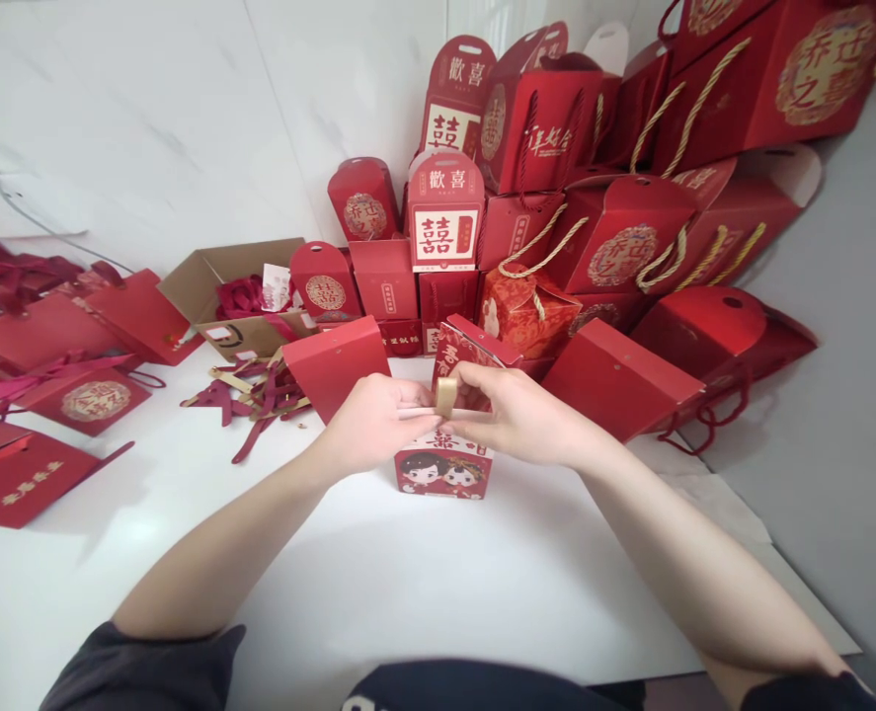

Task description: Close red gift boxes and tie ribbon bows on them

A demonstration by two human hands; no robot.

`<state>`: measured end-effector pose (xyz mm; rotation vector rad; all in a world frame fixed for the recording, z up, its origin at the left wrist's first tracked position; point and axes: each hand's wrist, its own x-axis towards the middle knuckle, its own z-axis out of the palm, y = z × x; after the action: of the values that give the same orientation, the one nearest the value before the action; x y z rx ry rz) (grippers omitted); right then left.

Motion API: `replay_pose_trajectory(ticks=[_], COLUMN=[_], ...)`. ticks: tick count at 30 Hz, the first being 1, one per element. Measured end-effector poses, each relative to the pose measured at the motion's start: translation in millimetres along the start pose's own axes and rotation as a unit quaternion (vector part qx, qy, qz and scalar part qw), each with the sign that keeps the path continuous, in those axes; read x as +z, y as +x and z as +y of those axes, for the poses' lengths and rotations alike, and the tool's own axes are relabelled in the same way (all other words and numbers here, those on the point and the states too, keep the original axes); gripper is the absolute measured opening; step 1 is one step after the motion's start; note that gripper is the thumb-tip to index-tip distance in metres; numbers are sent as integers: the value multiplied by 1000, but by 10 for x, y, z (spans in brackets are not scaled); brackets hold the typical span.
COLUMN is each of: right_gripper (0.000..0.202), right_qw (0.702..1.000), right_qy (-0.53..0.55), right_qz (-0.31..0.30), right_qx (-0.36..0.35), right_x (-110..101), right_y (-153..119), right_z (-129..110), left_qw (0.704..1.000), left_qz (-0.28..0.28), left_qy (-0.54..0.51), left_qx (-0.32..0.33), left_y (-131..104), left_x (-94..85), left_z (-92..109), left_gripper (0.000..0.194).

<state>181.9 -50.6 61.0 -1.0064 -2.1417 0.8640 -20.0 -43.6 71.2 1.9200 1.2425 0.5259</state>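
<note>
A small red gift box (pixel 443 476) printed with two cartoon figures stands upright on the white table in front of me. My left hand (pixel 374 423) pinches the left part of its top edge, thumb in front and fingers behind. On the right, my right hand (pixel 512 410) holds a gold ribbon loop (pixel 445 397) at the middle of the box top, its fingers closed round it and the edge. Both hands nearly meet there. The inside of the box is hidden by the hands.
Stacked red gift boxes (pixel 444 237) stand along the back and right. An open cardboard box (pixel 230 247) and loose ribbons (pixel 260 390) lie left of centre. More red boxes (pixel 30 474) sit far left on the table (pixel 319 602).
</note>
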Motion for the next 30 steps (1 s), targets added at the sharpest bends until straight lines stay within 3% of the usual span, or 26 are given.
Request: replay_pose_trajectory(ticks=[8,15,25,30], right_gripper=[8,11,14,18], right_qw=[1000,1000,999,999], right_qy=[10,-17,-16,-41], right_qz=[-13,-9,21,9], right_qx=[3,-7,22,21], right_x=[-9,-5,57,67], right_y=[-7,-8,-41,-79], right_z=[17,13,-60,-117], left_qw=[999,1000,998,998], left_qz=[-11,-7,-22,-20], left_qy=[-47,-25,3,-1], left_qx=[17,3,63,56], left_y=[5,-1,-85,-137], left_x=[-1,-5,-30,-30], left_z=[2,2,60,99], left_gripper=[27,26,25,27])
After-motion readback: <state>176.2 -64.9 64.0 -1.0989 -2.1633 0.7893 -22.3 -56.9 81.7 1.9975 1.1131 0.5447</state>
